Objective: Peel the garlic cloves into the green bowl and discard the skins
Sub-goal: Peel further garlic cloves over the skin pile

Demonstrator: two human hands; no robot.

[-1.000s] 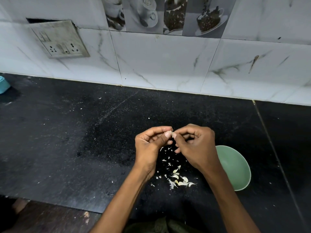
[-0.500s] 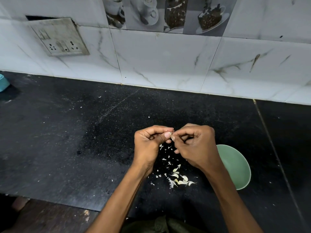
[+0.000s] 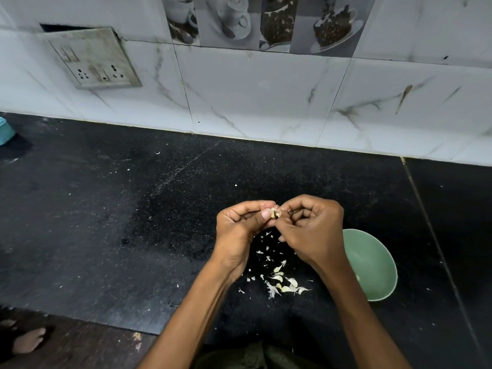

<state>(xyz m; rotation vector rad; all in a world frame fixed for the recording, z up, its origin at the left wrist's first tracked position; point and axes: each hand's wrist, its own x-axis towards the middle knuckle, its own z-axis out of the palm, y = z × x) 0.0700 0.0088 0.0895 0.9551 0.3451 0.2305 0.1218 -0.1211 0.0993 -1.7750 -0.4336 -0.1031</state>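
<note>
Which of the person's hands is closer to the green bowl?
The right hand: it hovers just beside the green bowl, overlapping its rim from this view. The left hand is farther off, beyond the right.

Black stone counter: green bowl, garlic skins beside it, teal object far left.

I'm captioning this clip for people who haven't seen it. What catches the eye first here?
Two hands meet mid-counter: the left hand and right hand pinch a garlic clove between their fingertips. Pale skins litter the black counter just below them, and a green bowl sits right of the right wrist.
</note>
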